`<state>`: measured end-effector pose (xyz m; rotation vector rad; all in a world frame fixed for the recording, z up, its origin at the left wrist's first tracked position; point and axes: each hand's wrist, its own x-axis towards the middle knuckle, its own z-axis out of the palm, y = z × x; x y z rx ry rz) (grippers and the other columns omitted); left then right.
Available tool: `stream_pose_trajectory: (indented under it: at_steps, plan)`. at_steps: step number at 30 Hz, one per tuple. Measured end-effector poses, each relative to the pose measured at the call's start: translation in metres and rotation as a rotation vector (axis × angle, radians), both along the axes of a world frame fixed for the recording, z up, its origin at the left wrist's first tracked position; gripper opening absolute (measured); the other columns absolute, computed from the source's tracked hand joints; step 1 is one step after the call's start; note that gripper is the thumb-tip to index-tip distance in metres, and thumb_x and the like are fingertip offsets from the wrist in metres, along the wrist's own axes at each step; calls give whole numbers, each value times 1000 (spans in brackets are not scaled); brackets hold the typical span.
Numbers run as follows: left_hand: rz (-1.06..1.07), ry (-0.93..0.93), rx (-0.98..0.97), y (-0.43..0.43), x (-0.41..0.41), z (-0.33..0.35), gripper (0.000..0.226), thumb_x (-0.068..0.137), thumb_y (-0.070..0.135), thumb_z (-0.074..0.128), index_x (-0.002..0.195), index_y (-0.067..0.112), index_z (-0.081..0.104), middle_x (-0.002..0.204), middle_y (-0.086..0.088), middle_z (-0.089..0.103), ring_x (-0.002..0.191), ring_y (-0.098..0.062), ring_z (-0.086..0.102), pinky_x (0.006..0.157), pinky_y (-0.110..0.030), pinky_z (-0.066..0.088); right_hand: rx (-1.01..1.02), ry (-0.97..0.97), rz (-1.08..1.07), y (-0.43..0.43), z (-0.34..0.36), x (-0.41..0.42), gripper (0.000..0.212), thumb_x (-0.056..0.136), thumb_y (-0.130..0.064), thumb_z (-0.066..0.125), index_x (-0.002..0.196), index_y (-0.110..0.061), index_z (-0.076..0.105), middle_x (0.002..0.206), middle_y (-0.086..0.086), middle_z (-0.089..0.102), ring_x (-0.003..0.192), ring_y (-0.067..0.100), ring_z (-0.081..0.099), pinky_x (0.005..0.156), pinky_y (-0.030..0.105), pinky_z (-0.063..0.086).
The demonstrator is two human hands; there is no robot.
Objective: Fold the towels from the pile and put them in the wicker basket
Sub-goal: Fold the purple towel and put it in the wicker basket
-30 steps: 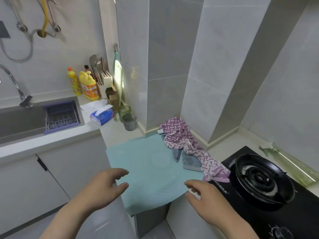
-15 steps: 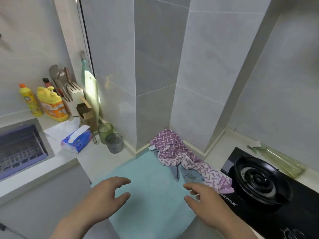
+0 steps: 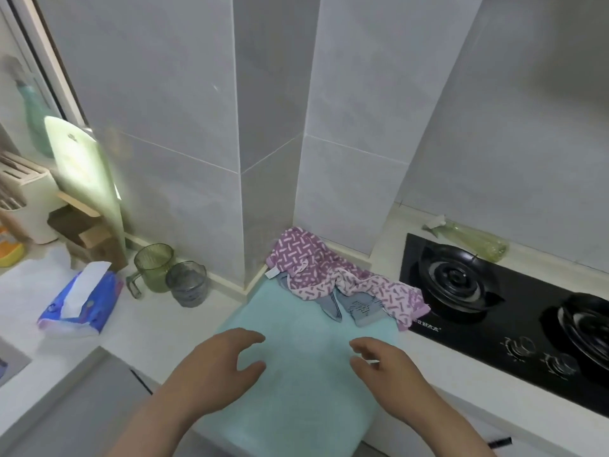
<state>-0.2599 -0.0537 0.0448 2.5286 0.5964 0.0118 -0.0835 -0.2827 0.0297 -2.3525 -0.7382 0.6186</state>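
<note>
Head view: a grey-tiled kitchen corner over a white desk (image 3: 158, 328). A teal towel (image 3: 306, 324) lies flat and unfolded. Behind it a purple towel (image 3: 316, 262) and a grey towel (image 3: 359, 306) lie crumpled. The left hand (image 3: 214, 374) and right hand (image 3: 392, 367) hover above the teal towel, loosely spread and empty. No wicker basket shows, so folding seems barely begun.

One head-worn camera looks forward and down, close over the countertop (image 3: 158, 328).

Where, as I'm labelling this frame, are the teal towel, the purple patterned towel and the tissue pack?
teal towel (image 3: 306, 384), head view, its flat bare middle.
purple patterned towel (image 3: 306, 258), head view, its bunched rear part.
tissue pack (image 3: 105, 291), head view, its blue wrapper.
</note>
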Motion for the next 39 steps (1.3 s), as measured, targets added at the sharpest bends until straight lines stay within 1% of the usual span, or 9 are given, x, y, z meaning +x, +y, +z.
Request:
stream_pose_trajectory:
  at_steps: [13, 20, 23, 25, 28, 31, 35, 37, 39]
  plan:
    - [-190, 33, -68, -1, 51, -65, 48, 90, 59, 49, 136, 46, 44, 127, 37, 35, 129, 7, 38, 106, -11, 26, 31, 19, -42, -5, -35, 14, 38, 94, -36, 57, 121, -53, 36, 115, -27, 57, 109, -13, 51, 85, 5, 40]
    - [-269, -25, -14, -11, 98, -134, 47, 90, 55, 52, 134, 41, 49, 130, 31, 40, 128, 5, 41, 102, -8, 24, 81, 2, -98, -12, -91, 61, 44, 94, -29, 60, 130, -45, 41, 122, -25, 54, 109, -11, 51, 82, 1, 38]
    - [-312, 25, 130, -4, 122, -172, 56, 78, 60, 51, 125, 32, 62, 134, 9, 59, 125, -17, 56, 104, -29, 35, 85, -62, -85, -2, -119, 84, 46, 93, -30, 61, 135, -40, 44, 130, -24, 49, 110, 0, 53, 89, 9, 38]
    - [-286, 58, 213, 2, 136, -187, 69, 78, 64, 46, 139, 32, 50, 152, 1, 39, 141, -25, 37, 112, -39, 21, 113, -144, -54, 13, -129, 101, 49, 92, -28, 62, 138, -35, 45, 129, -26, 47, 110, -1, 51, 94, 13, 39]
    - [-242, -33, 270, 7, 145, -212, 82, 78, 72, 37, 151, 37, 25, 162, 4, 10, 151, -21, 5, 117, -36, -8, 168, -333, -4, 38, -138, 130, 50, 91, -25, 63, 139, -26, 49, 131, -20, 49, 118, 1, 50, 102, 19, 38]
    - [-211, -75, 275, 7, 146, -219, 85, 74, 76, 36, 150, 40, 26, 162, 8, 12, 150, -15, 5, 117, -32, -13, 185, -462, 7, 62, -145, 155, 49, 91, -23, 63, 139, -19, 50, 140, -8, 51, 126, 6, 45, 102, 14, 28]
    - [-209, -75, 317, 7, 145, -224, 84, 75, 78, 35, 151, 45, 17, 162, 15, 2, 149, -8, -4, 115, -30, -16, 227, -519, -10, 92, -154, 178, 54, 93, -23, 61, 144, -17, 44, 147, -2, 44, 134, 16, 40, 115, 29, 28]
    - [-206, -69, 310, 7, 146, -224, 85, 74, 79, 35, 151, 46, 17, 162, 16, 3, 149, -7, -3, 116, -28, -14, 201, -515, -51, 103, -155, 185, 53, 94, -27, 59, 143, -16, 44, 144, 2, 48, 132, 21, 43, 108, 29, 34]
    - [-210, -61, 316, 7, 147, -224, 85, 74, 79, 35, 151, 45, 18, 162, 16, 5, 149, -7, 0, 117, -29, -11, 197, -505, -95, 111, -152, 188, 32, 95, -26, 57, 125, -16, 62, 117, 2, 66, 108, 21, 57, 82, 23, 38]
